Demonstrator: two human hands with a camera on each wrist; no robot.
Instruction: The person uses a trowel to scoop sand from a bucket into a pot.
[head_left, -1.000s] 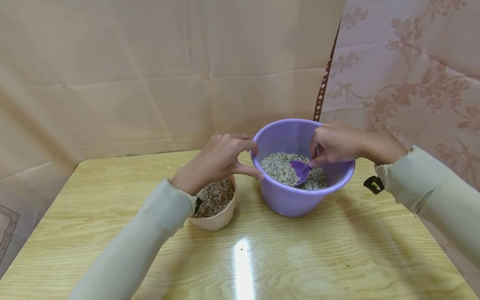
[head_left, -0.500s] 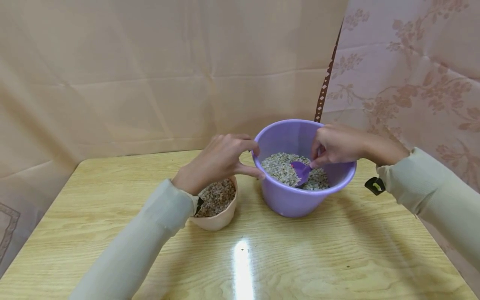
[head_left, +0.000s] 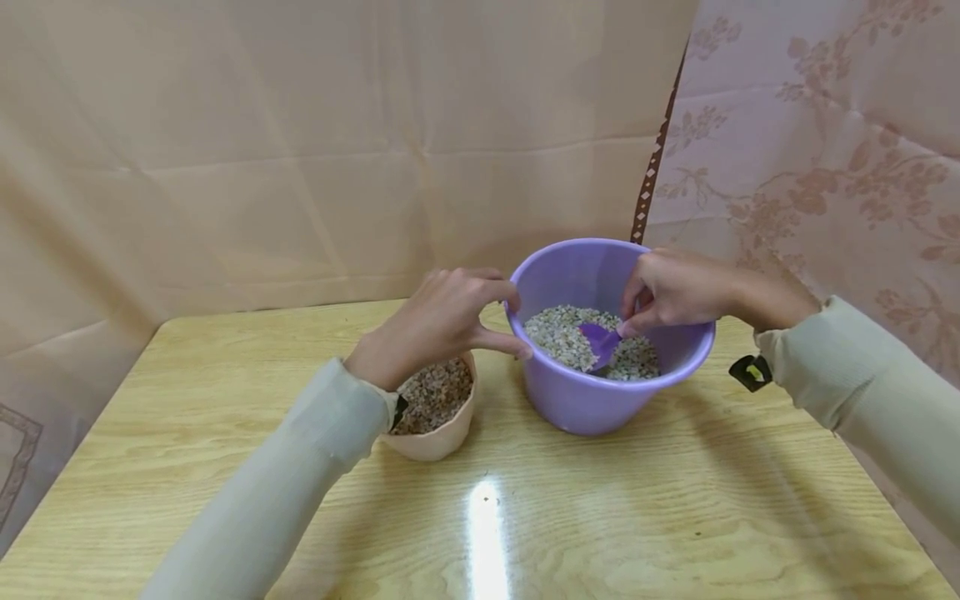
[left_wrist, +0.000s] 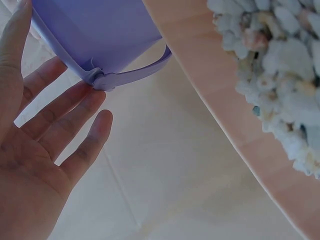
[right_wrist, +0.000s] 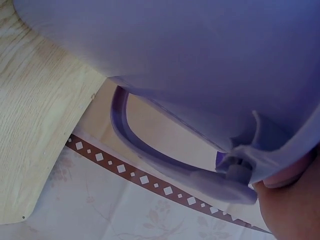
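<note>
The wooden surface [head_left: 225,392] carried a lilac plastic bucket [head_left: 592,400], round, thin-handled and part-filled with pale gravel [head_left: 558,333]. The left hand [head_left: 435,325] steadied its near rim, thumb and fingers spread in an open grip. Below that wrist sat a peach pot [head_left: 435,437] of brownish pebbles. Inside the bucket, the right hand [head_left: 675,287] pinched a small purple scoop [head_left: 600,340], blade on the gravel.

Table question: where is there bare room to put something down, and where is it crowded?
The table is bare along the near edge, in front of the peach pot and the purple bucket, and at the far left corner. It is crowded mid-table: the left hand at the bucket's rim, the right hand holding a purple scoop inside.
</note>
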